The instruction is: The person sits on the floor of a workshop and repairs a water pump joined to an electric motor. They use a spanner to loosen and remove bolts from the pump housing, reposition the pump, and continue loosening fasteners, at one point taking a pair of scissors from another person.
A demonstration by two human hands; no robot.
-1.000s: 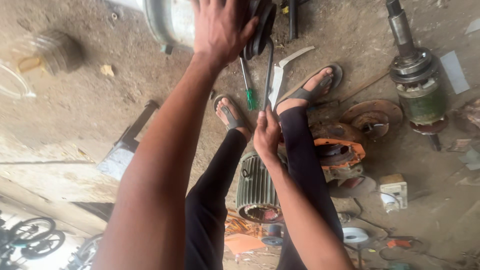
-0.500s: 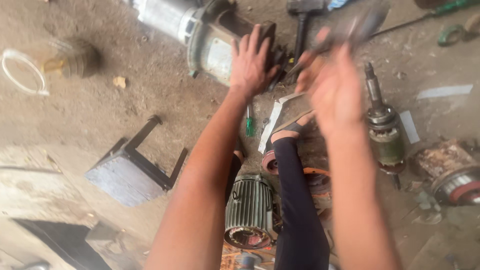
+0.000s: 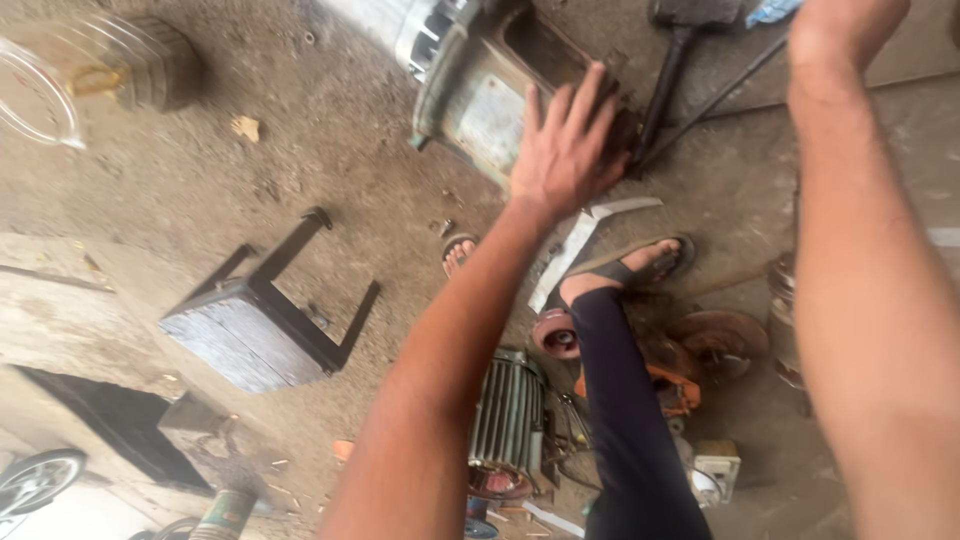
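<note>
The person stands on a dusty concrete floor (image 3: 300, 170) with both arms stretched forward and down.

Left hand (image 3: 568, 145): fingers spread flat, palm pressed against the grey housing of a large electric motor (image 3: 480, 75). Nothing is gripped. The motor lies on its side on the floor at the far edge of the view, its ribbed silver body running off the top.

Right arm (image 3: 860, 260): only the forearm and wrist show; the hand passes out of the top edge, so whether its fingers are open or closed cannot be told.

A black hammer (image 3: 675, 50) lies just beside the motor, to the right of the left hand, with a thin dark rod (image 3: 715, 95) crossing near its handle.

Below the left hand, a sandalled foot (image 3: 630, 270) rests on the floor beside a bent strip of light metal (image 3: 575, 250). A smaller ribbed motor (image 3: 508, 420) stands near the leg, with a rusty disc (image 3: 715, 340) to its right. An overturned stool (image 3: 260, 320) lies well apart to the left.
</note>
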